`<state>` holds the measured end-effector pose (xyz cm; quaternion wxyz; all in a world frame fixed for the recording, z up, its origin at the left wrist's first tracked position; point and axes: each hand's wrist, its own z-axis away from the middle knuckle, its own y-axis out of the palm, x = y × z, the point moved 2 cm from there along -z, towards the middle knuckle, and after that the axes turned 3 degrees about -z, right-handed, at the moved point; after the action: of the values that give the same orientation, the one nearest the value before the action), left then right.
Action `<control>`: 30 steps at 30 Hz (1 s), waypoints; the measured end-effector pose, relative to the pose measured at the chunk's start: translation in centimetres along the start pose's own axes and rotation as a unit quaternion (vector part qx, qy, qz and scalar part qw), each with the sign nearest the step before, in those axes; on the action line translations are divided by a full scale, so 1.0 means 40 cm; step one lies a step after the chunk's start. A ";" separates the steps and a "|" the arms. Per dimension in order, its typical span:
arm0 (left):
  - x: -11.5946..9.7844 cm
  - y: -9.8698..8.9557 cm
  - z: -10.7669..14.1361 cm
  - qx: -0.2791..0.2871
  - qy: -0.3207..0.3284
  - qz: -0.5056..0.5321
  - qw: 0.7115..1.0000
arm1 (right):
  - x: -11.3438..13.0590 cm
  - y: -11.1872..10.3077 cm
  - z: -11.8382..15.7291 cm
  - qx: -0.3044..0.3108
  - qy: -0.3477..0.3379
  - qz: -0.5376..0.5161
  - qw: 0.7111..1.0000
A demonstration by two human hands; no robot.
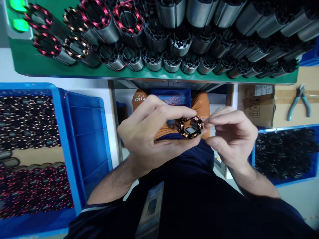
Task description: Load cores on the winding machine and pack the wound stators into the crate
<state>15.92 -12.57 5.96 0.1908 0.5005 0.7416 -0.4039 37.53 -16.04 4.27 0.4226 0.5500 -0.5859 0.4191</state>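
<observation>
A cylindrical motor stator (181,127) with copper windings and black slot ends sits in my left hand (152,129), its open end turned toward the right. The fingers and thumb of that hand wrap round it from above and below. Close to the stator's right rim is my right hand (230,132), its index fingertip at the rim and its thumb a little apart from the fingers. Whether a thin wire lies at those fingertips is too small to tell.
Rows of metal stators (173,63) stand on a green bench (99,71) ahead. At the left, a blue crate (86,132) adjoins another full of wound stators. Pliers (301,99) lie on a cardboard box (284,114) at the right, above a blue bin of black parts (286,152).
</observation>
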 end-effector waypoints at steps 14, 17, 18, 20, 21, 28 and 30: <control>0.024 0.044 0.028 0.157 -0.083 0.051 0.983 | 0.005 0.005 -0.002 -0.054 0.089 0.027 0.994; 0.020 0.048 0.037 0.127 -0.068 0.031 0.989 | -0.015 0.039 0.025 -0.051 0.168 -0.092 0.980; 0.019 0.047 0.040 0.107 -0.047 0.018 0.993 | -0.022 0.049 0.035 -0.047 0.183 -0.120 0.975; 0.019 0.046 0.044 0.068 0.001 -0.004 0.998 | -0.034 0.063 0.050 -0.050 0.199 -0.148 0.967; 0.020 0.047 0.045 0.059 0.016 -0.013 0.998 | -0.039 0.067 0.054 -0.056 0.203 -0.152 0.966; 0.037 0.065 0.049 0.081 0.058 -0.026 0.995 | -0.034 0.066 0.049 -0.076 0.212 -0.147 0.963; 0.041 0.065 0.050 0.111 0.024 0.000 0.994 | -0.032 0.059 0.046 -0.063 0.217 -0.137 0.964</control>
<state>17.31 -12.73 2.56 0.1163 0.5281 0.6968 -0.4712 35.17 -17.32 2.43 0.6271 0.4929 -0.4242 0.4288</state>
